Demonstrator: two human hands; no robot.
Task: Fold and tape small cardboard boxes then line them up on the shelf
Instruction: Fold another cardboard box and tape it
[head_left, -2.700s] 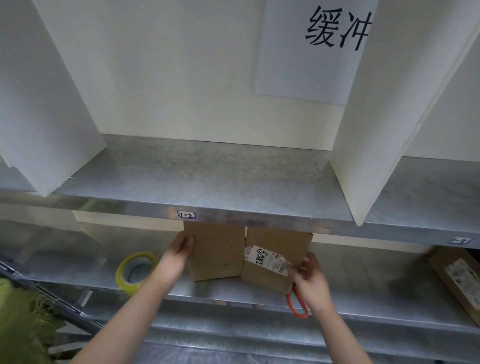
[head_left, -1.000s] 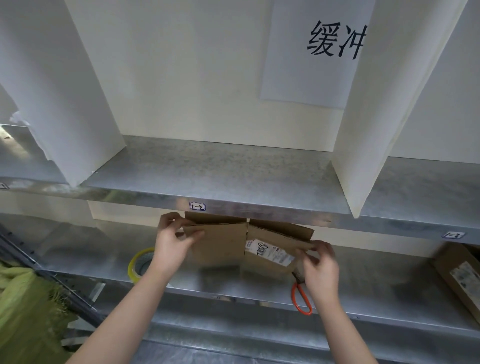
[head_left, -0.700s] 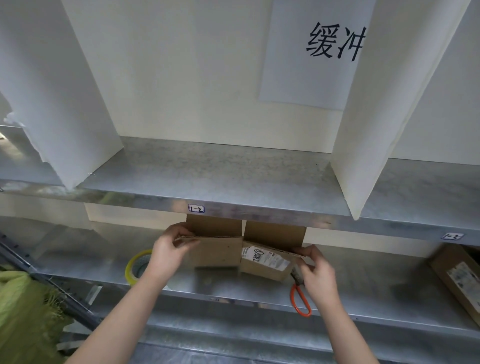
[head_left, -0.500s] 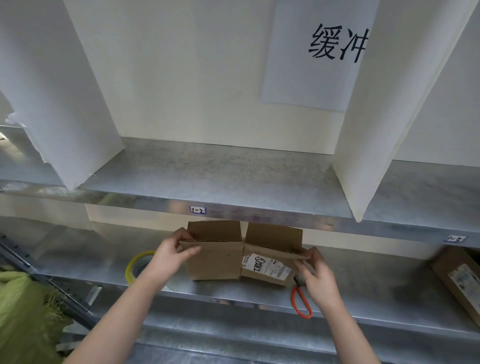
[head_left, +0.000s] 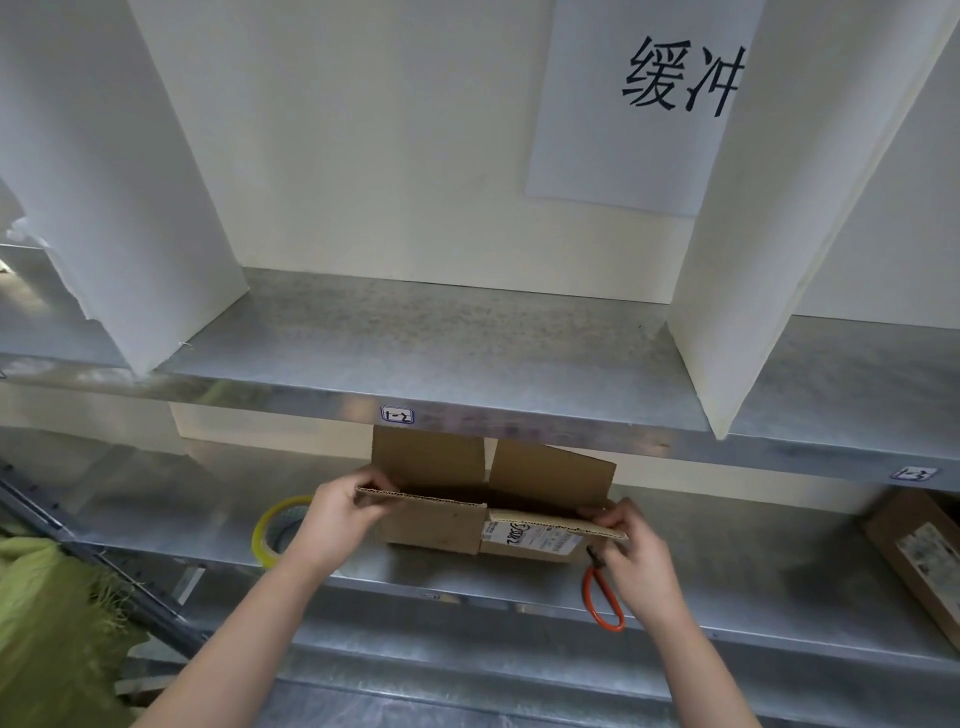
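Note:
A small brown cardboard box (head_left: 436, 527) stands on the lower metal shelf (head_left: 727, 577), its top open. Its two far flaps stand up, its two near flaps are bent toward me, and a white shipping label sits on the front right. My left hand (head_left: 335, 514) pinches the left end of the near flap. My right hand (head_left: 631, 540) pinches the right end of the near flap. A roll of yellowish clear tape (head_left: 275, 527) lies on the shelf just left of my left hand. Orange-handled scissors (head_left: 602, 597) lie under my right hand.
The upper metal shelf (head_left: 441, 353) with white dividers overhangs the box closely. A paper sign with black characters (head_left: 649, 104) hangs on the back wall. Another labelled cardboard box (head_left: 919, 561) lies at the far right of the lower shelf. Green fabric (head_left: 57, 623) is at lower left.
The flat cardboard has been opened into a box shape. Both hands shifted from its sides to the near top flaps, which now fold toward me.

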